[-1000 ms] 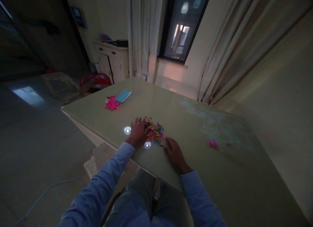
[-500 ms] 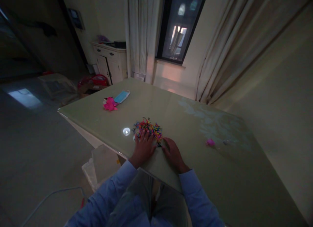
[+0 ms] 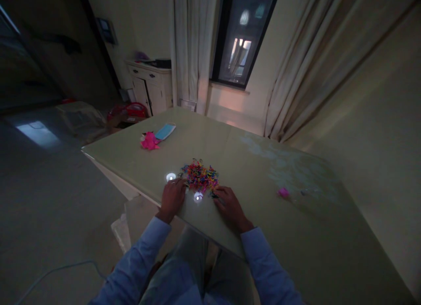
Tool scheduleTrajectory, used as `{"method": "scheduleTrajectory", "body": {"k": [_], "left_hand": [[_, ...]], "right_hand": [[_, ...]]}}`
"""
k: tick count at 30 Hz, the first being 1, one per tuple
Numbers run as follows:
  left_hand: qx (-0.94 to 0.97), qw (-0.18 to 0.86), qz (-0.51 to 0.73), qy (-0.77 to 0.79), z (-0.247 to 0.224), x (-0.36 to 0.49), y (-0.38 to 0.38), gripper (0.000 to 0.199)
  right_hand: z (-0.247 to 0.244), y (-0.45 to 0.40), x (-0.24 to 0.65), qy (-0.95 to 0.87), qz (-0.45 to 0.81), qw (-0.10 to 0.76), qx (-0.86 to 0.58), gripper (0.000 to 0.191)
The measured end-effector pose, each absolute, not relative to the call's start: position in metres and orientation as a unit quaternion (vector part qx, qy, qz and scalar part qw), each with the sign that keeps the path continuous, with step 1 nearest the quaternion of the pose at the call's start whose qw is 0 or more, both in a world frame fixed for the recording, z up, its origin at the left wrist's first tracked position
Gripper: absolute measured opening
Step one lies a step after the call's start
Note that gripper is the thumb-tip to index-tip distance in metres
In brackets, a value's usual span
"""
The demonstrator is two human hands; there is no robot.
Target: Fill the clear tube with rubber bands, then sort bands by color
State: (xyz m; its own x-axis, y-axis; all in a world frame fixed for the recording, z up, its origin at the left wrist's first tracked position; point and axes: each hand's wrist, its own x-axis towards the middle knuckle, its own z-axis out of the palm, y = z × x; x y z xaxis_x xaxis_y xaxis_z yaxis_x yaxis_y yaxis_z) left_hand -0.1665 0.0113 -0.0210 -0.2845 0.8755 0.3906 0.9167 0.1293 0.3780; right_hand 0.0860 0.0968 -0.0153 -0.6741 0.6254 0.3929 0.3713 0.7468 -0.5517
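A loose heap of small, many-coloured elastic bands [image 3: 200, 175] lies on the glossy pale green table [image 3: 250, 164] in front of me. At the heap's left edge rests my left hand [image 3: 173, 197], fingers stretched forward and lightly bent, with a ring on one finger. My right hand [image 3: 230, 208] lies against the right edge, its fingertips beside a few dark bands, thumb and fingers apart. Neither hand visibly grips anything, though the fingertips are small and dim.
A blue face mask [image 3: 165, 131] and a crumpled bright pink piece [image 3: 150, 140] lie at the back left. Farther right are a small pink piece [image 3: 283, 192] and a small clear item [image 3: 304, 192]. Lamp glare shows near my left hand. The table's near edge runs below my wrists.
My left hand has come off the top of the heap and moved left to its edge, uncovering the bands. The right hand stays at the right side, its fingers shifted slightly.
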Motion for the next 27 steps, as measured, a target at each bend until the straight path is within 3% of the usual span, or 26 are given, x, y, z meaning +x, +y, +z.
{"method": "scheduleTrajectory", "body": {"k": [3,8,12,16,22,27], "left_hand": [[-0.592,0.012,-0.306,-0.746,-0.018,-0.174,0.021,0.028],[-0.569,-0.020,-0.399,-0.719,-0.020,-0.176,0.040,0.027],[-0.537,-0.034,-0.476,-0.696,-0.018,-0.178,0.046,0.026],[-0.510,-0.025,-0.511,-0.691,-0.015,-0.184,0.040,0.028],[-0.602,0.030,-0.421,-0.678,-0.010,-0.180,0.039,0.029],[-0.722,-0.017,-0.297,-0.625,-0.006,-0.160,0.055,0.035]], "right_hand": [[-0.009,0.104,0.074,-0.903,0.204,0.268,-0.266,0.020],[-0.008,0.129,0.048,-0.899,0.234,0.261,-0.264,0.026],[-0.007,0.140,0.033,-0.886,0.255,0.278,-0.268,0.033],[0.000,0.140,0.034,-0.875,0.258,0.310,-0.269,0.027],[0.002,0.145,0.051,-0.849,0.243,0.330,-0.334,0.025],[-0.001,0.158,0.041,-0.866,0.216,0.290,-0.346,0.039]]}}
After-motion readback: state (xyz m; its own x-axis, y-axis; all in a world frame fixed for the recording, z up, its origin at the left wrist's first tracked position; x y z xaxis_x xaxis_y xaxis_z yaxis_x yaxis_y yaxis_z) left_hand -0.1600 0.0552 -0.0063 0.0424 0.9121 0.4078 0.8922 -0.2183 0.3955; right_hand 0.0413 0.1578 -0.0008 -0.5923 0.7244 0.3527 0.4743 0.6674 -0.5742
